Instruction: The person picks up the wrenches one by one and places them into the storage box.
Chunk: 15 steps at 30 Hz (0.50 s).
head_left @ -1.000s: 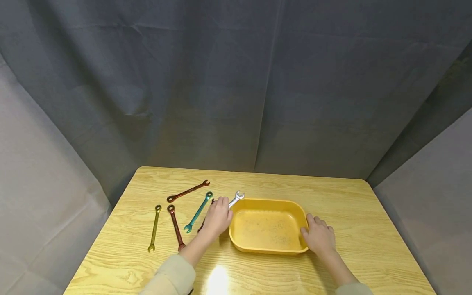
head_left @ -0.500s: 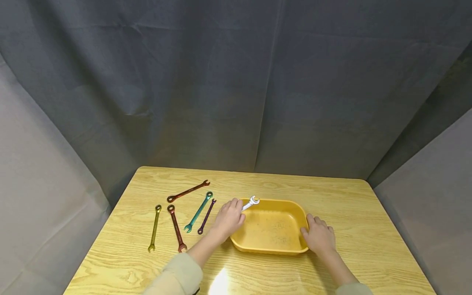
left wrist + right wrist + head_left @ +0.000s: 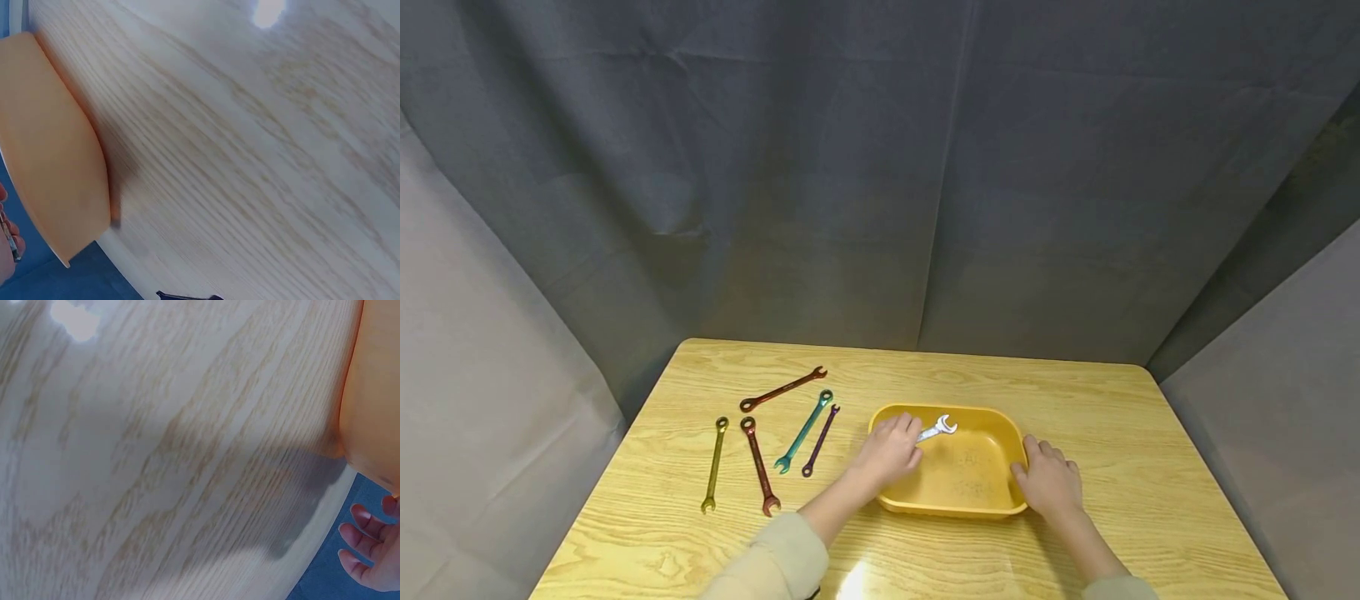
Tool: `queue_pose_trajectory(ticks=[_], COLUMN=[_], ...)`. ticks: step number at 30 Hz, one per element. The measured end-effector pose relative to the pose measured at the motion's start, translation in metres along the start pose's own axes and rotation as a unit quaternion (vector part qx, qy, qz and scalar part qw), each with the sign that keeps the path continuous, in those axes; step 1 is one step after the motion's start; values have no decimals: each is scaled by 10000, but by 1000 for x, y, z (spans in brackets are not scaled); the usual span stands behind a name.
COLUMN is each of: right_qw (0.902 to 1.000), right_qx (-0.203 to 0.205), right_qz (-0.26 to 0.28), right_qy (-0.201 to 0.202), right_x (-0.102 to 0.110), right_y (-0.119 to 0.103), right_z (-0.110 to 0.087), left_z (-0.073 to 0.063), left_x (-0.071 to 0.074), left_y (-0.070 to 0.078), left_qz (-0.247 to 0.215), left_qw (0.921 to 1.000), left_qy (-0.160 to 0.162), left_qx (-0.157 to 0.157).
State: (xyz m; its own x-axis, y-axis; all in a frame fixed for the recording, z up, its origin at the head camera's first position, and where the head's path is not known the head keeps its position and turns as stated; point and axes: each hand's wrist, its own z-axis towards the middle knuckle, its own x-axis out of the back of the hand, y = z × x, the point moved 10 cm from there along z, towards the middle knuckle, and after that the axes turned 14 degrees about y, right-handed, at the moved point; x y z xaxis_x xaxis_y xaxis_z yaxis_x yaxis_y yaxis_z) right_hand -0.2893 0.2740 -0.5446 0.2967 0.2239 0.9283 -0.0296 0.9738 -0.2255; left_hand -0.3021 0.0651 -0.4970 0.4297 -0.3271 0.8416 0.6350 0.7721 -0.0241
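Six wrenches show in the scene, and one of them, the silver wrench [image 3: 938, 428], is in the left hand [image 3: 889, 454], whose fingers and thumb pinch it with its forked end pointing right and slightly far. That hand is over the left part of the yellow tray [image 3: 970, 467], and the silver wrench lies within the tray's outline; whether it touches the tray's floor I cannot tell. At the tray's right side the right hand [image 3: 1051, 482] holds the rim, its thumb over the inner edge and its fingers bent on the outer side; the right wrist view shows those fingers slightly apart. On the wooden table [image 3: 1135, 467], left of the tray, lie the other five: the purple wrench [image 3: 822, 442] nearest to it, the teal wrench [image 3: 803, 432] just beside that, the red wrench [image 3: 759, 462] farther left and the yellow-green wrench [image 3: 715, 467] leftmost, while the dark red wrench [image 3: 784, 389] lies on the far side, slanting with its ring end to the left. A grey curtain [image 3: 812, 208] hangs behind the table's far edge.
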Motion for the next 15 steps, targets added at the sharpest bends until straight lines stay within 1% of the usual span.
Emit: queue_pose_trajectory(ticks=[4, 10, 15], right_qw=[10000, 10000, 10000], right_qx=[-3, -27, -28], right_qz=[-6, 1, 27], right_qy=[8, -76, -8], right_x=[-1, -1, 0], right_y=[0, 1, 1], right_z=[0, 0, 0], left_z=[2, 2, 2], left_x=[-4, -12, -18], left_y=[8, 17, 28], left_qz=[-17, -117, -229], left_qw=[9999, 9995, 9979], left_qy=[-44, -212, -414], left_qx=[-111, -208, -453])
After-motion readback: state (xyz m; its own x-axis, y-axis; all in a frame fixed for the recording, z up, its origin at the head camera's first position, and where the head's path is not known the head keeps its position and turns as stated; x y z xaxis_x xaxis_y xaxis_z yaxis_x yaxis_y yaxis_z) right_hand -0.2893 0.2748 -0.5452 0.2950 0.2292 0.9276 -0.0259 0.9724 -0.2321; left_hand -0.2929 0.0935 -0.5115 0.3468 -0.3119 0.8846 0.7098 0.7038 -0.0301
